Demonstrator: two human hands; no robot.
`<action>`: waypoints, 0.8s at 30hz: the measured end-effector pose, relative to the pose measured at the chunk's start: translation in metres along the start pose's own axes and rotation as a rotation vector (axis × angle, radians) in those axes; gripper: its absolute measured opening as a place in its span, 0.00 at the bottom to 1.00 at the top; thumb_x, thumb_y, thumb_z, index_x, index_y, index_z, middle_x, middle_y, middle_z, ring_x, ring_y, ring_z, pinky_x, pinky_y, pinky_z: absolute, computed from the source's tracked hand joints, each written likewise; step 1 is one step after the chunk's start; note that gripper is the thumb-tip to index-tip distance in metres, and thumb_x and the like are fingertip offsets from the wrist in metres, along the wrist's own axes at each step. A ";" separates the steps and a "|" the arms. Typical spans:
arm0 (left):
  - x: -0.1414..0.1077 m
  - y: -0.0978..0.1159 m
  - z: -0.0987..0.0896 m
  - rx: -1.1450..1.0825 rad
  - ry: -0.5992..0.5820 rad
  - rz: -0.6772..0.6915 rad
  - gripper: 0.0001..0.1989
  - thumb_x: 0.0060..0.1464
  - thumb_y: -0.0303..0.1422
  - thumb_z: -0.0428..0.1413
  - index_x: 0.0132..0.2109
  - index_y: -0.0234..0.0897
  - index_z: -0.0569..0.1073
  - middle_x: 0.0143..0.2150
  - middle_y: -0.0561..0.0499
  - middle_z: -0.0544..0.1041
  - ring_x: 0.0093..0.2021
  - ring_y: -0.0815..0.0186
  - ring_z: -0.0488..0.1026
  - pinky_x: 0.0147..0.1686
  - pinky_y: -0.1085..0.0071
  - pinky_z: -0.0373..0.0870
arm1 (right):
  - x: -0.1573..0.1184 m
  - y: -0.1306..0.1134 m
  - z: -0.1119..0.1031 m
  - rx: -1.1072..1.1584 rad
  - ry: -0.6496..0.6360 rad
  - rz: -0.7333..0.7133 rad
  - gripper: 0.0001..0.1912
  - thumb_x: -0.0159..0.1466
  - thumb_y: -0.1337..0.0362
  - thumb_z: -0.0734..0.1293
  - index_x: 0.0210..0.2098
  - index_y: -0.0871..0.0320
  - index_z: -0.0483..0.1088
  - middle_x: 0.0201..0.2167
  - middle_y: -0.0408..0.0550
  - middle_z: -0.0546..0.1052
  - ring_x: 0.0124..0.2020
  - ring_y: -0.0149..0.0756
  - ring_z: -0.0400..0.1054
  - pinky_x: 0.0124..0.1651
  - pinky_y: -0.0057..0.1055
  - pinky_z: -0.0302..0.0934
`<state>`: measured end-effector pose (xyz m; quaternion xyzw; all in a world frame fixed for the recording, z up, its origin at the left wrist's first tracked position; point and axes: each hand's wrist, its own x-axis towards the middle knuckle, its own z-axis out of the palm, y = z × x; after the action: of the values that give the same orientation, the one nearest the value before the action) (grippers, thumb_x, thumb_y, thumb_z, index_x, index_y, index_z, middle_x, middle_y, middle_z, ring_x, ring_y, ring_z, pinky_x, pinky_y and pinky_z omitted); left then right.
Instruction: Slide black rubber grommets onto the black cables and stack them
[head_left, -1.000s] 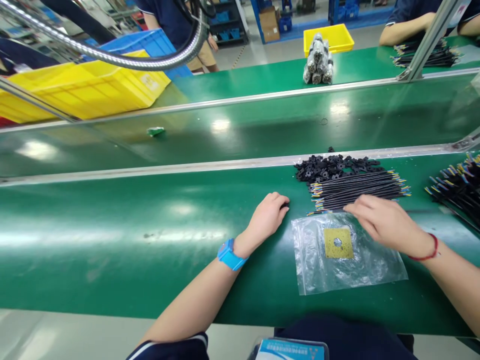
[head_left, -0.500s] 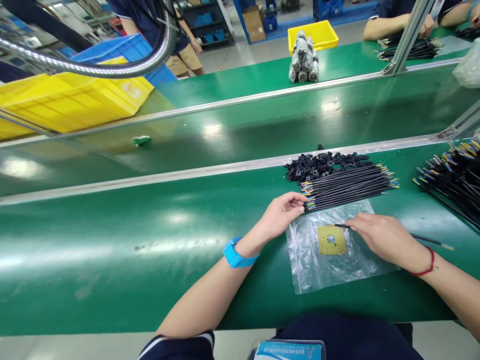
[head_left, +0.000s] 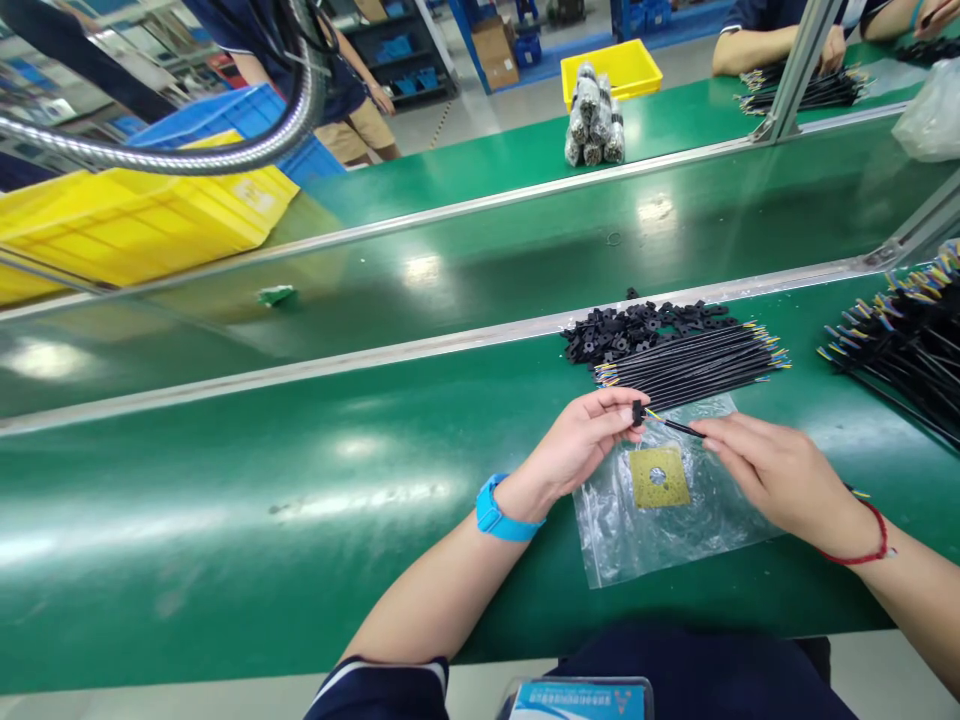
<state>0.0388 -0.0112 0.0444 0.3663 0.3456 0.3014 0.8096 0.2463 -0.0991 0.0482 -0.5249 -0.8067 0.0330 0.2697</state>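
While your left hand [head_left: 581, 445] pinches a small black clip [head_left: 637, 412] at its fingertips above the desk [head_left: 300, 500], your right hand [head_left: 772, 470] grips a thin black wire [head_left: 675, 426] just behind its stripped end, which points at the clip. Both look light. The clip seems stiff and easy to drop; the wire bends, so hold it near the tip. More clips [head_left: 637, 325] and wires [head_left: 690, 362] lie beyond the bag [head_left: 660, 520].
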 end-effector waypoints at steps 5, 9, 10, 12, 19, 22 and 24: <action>0.004 -0.004 -0.001 0.063 0.031 0.051 0.11 0.43 0.30 0.64 0.37 0.33 0.76 0.28 0.53 0.73 0.27 0.73 0.70 0.33 0.74 0.67 | -0.002 -0.001 0.003 -0.127 -0.010 -0.087 0.13 0.66 0.69 0.57 0.43 0.60 0.72 0.33 0.47 0.76 0.29 0.31 0.70 0.31 0.28 0.62; 0.006 -0.007 -0.006 0.157 0.041 0.082 0.11 0.44 0.31 0.63 0.37 0.35 0.76 0.28 0.54 0.72 0.28 0.73 0.69 0.34 0.73 0.66 | -0.002 0.000 0.003 -0.113 -0.036 -0.086 0.13 0.67 0.68 0.57 0.43 0.58 0.72 0.31 0.46 0.76 0.30 0.31 0.70 0.31 0.27 0.62; 0.006 -0.008 -0.007 0.193 0.038 0.091 0.11 0.44 0.32 0.63 0.38 0.35 0.77 0.28 0.54 0.72 0.28 0.73 0.69 0.35 0.73 0.66 | -0.003 0.001 0.003 -0.092 -0.044 -0.064 0.14 0.67 0.68 0.56 0.43 0.58 0.72 0.31 0.46 0.76 0.30 0.31 0.70 0.31 0.28 0.62; 0.006 -0.007 -0.009 0.282 0.025 0.111 0.11 0.44 0.32 0.63 0.38 0.35 0.77 0.31 0.52 0.74 0.30 0.72 0.69 0.36 0.72 0.67 | -0.003 0.004 0.003 -0.026 -0.064 -0.014 0.14 0.67 0.67 0.56 0.44 0.57 0.72 0.33 0.46 0.76 0.32 0.32 0.70 0.34 0.28 0.64; 0.002 -0.004 -0.002 0.486 -0.065 0.197 0.09 0.46 0.31 0.62 0.38 0.35 0.77 0.37 0.49 0.75 0.38 0.68 0.71 0.41 0.70 0.67 | 0.002 0.003 0.005 0.232 -0.132 0.132 0.13 0.67 0.66 0.56 0.43 0.55 0.71 0.36 0.44 0.77 0.36 0.31 0.71 0.39 0.28 0.65; 0.001 -0.010 0.006 0.364 -0.030 0.169 0.12 0.45 0.32 0.63 0.39 0.34 0.74 0.33 0.51 0.74 0.33 0.70 0.72 0.38 0.71 0.68 | 0.003 0.000 0.007 0.205 -0.102 0.136 0.11 0.67 0.64 0.58 0.43 0.56 0.70 0.35 0.45 0.76 0.34 0.30 0.70 0.36 0.27 0.64; 0.001 -0.014 0.010 0.282 0.020 0.137 0.13 0.45 0.33 0.63 0.37 0.34 0.72 0.28 0.53 0.73 0.29 0.71 0.71 0.34 0.72 0.68 | 0.002 -0.001 0.008 0.088 -0.036 0.099 0.11 0.67 0.63 0.58 0.43 0.57 0.70 0.33 0.45 0.75 0.31 0.30 0.69 0.33 0.27 0.63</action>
<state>0.0510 -0.0223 0.0377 0.4962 0.3666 0.3082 0.7242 0.2407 -0.0964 0.0421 -0.5512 -0.7821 0.0914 0.2761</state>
